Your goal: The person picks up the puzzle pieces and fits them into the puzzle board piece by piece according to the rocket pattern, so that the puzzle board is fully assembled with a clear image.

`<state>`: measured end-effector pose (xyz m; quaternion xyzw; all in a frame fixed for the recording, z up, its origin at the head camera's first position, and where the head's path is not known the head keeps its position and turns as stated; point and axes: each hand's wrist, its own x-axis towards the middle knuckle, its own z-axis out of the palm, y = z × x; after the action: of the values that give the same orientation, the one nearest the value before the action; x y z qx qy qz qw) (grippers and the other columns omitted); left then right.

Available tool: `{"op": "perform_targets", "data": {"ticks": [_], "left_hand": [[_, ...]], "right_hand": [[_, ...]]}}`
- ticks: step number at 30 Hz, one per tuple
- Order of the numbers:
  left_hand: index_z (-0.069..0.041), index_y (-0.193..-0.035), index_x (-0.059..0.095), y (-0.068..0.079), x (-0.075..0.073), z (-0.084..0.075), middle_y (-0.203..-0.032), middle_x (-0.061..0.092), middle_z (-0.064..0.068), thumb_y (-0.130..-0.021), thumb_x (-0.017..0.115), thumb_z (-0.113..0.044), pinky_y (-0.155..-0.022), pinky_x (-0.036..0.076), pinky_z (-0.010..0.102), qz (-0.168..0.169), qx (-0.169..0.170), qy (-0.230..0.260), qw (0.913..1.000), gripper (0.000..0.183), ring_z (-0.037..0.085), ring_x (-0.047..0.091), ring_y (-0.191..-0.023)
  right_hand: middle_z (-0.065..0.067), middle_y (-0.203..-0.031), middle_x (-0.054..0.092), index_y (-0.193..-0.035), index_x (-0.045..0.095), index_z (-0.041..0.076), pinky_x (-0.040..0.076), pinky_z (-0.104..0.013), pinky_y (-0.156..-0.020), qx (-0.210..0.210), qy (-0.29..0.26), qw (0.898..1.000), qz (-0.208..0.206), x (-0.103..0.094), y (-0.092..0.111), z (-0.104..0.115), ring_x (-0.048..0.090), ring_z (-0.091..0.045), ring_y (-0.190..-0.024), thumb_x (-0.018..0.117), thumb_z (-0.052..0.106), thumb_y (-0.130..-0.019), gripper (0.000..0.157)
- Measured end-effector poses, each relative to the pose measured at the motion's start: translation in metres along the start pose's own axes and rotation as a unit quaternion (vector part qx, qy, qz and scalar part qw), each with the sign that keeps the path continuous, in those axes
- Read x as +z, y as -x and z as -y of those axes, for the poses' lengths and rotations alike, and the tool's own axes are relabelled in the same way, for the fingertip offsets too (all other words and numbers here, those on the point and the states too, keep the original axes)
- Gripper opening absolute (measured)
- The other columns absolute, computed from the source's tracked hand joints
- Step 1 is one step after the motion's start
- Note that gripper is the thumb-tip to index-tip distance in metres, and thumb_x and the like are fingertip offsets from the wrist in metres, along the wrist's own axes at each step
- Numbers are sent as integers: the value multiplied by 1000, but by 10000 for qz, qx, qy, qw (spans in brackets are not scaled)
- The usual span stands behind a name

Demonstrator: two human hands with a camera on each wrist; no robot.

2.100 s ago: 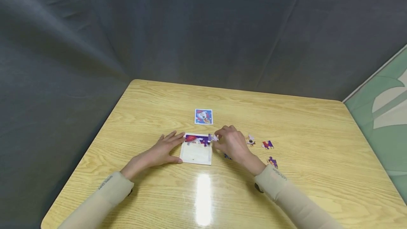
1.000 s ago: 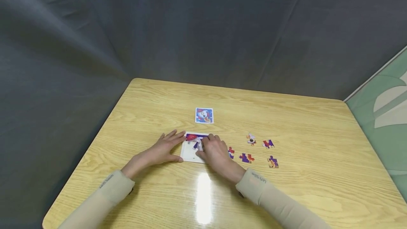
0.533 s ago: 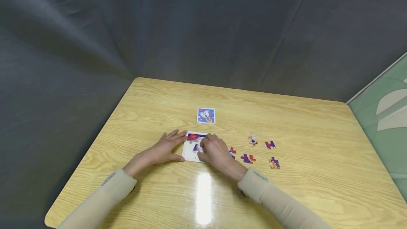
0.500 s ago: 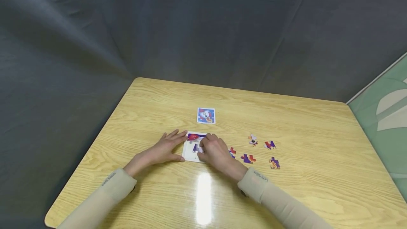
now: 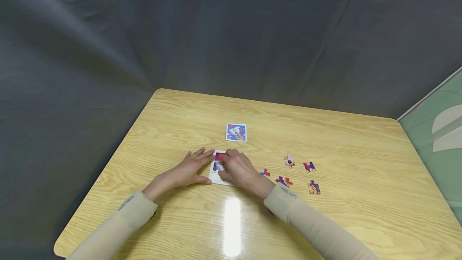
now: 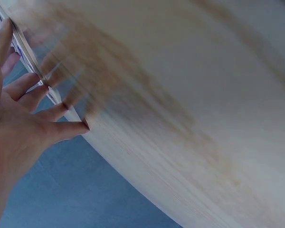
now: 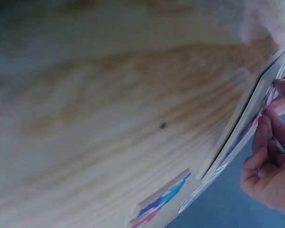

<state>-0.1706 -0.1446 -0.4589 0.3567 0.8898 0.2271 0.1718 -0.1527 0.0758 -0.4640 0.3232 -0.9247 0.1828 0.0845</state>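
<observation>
A white square puzzle tray [image 5: 215, 179] lies flat on the table, with red and purple pieces [image 5: 219, 156] along its far side. My left hand [image 5: 187, 170] rests at the tray's left edge, fingers spread, thumb at the near corner. Over the tray, my right hand [image 5: 241, 169] pinches a white and purple jigsaw piece [image 5: 217, 167] near the left side, just below the far row. That hand hides the tray's right part. In the right wrist view, curled fingers [image 7: 263, 135] reach the tray's edge; whether the piece lies flat cannot be told.
Loose jigsaw pieces lie right of the tray: a red and blue one [image 5: 265, 172], a purple and orange one [image 5: 284, 181], a white one [image 5: 289, 161] and several more. A square picture card [image 5: 236, 132] lies beyond the tray. A dark curtain [image 5: 231, 35] hangs behind the table.
My right hand has carried the jigsaw piece from the tray's right edge onto the tray, then farther left, up near the far row. My left hand has stayed at the left edge.
</observation>
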Motion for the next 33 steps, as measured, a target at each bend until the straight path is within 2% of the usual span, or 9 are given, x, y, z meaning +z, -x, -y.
{"op": "perform_targets", "data": {"ticks": [11, 22, 28, 33], "left_hand": [[-5, -149, 34, -2, -4, -5, -159, 19, 10, -84, 71, -42, -109, 6, 70, 72, -2, 22, 10000, 83, 38, 7, -146], [-5, -148, 35, -3, -4, -4, -159, 20, 11, -84, 71, -42, -109, 6, 69, 11, 33, -43, 10000, 83, 39, 9, -145], [-6, -149, 35, -3, -3, -3, -159, 21, 10, -84, 71, -43, -109, 6, 69, 19, 22, -74, 10000, 83, 39, 9, -145], [-4, -148, 35, 0, -1, -1, -158, 21, 11, -84, 71, -43, -109, 7, 70, 37, -26, -93, 9999, 83, 39, 9, -145]], "right_hand": [[0, -85, 59, -93, 70, 4, 51, -27, -66, -14, -246, 9997, 63, -2, -3, -9, 56, -14, -77, 76, 21, -82, 21], [-1, -88, 63, -91, 74, 8, 50, -29, -67, -128, -139, 9995, 253, -7, -3, -6, 54, -16, -78, 74, 20, -85, 14], [1, -89, 64, -92, 75, 11, 48, -29, -67, -70, 201, 9990, 385, -7, -3, -2, 53, -15, -78, 74, 23, -86, 13], [-1, -93, 63, -99, 73, 11, 48, -31, -67, -65, 416, 9987, 270, -7, 2, 3, 53, -16, -80, 69, 31, -89, 22]]}}
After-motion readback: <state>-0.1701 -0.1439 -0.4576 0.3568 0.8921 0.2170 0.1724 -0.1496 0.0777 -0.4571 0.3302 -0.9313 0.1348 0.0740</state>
